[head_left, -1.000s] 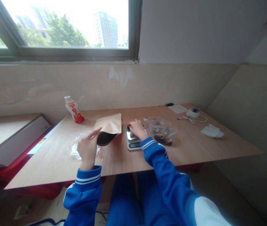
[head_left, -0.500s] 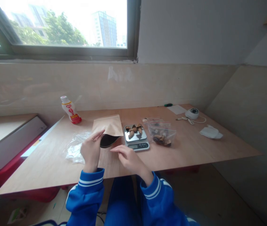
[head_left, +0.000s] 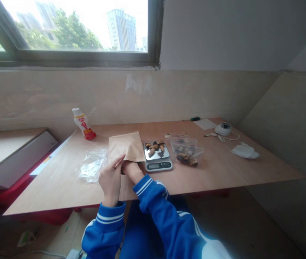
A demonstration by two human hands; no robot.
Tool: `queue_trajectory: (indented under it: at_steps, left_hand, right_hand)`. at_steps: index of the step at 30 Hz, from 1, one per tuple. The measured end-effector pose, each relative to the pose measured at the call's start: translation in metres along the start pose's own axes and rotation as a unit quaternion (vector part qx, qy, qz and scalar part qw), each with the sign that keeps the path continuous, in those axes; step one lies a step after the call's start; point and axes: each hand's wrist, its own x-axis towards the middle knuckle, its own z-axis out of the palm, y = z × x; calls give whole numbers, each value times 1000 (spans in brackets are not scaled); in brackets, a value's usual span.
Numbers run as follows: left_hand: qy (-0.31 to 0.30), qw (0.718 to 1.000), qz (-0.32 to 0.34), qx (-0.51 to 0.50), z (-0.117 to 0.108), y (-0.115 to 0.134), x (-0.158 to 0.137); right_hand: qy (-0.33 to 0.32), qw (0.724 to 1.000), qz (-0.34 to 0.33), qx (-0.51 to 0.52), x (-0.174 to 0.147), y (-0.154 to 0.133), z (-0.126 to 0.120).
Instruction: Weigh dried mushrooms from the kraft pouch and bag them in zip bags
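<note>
A brown paper pouch (head_left: pixel 126 147) lies on the wooden table (head_left: pixel 223 169) with its mouth toward me. My left hand (head_left: pixel 111 178) holds the pouch's near edge. Inside the mouth sits my right hand (head_left: pixel 130 169), fingers hidden within. Just right of the pouch stands a small digital scale (head_left: pixel 157 158) with several brown dried pieces (head_left: pixel 155 146) on its pan. A clear zip bag (head_left: pixel 187 153) with more dark pieces lies right of the scale.
A crumpled clear plastic bag (head_left: pixel 91 164) lies left of the pouch. A small white and red bottle (head_left: pixel 83 124) stands at the back left. At the far right are a white round device (head_left: pixel 223 128) with cable, a paper sheet (head_left: pixel 205 124) and a white cloth (head_left: pixel 244 150).
My right hand left the scale pan, swung back toward me, then went into the pouch's mouth. The dried pieces on the scale came into sight. My left hand stayed on the pouch.
</note>
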Motion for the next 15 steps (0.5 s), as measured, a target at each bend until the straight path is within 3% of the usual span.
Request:
queue_trajectory:
  at_steps: [6,15]
  left_hand:
    - [-9,1000,-8,-8,0,0,-5]
    - [-9,1000,-6,-3,1,3,-5]
  right_hand:
    - [-31,999,25,-25,-2,9,14]
    - [9,998,49,-27,-12,16,19]
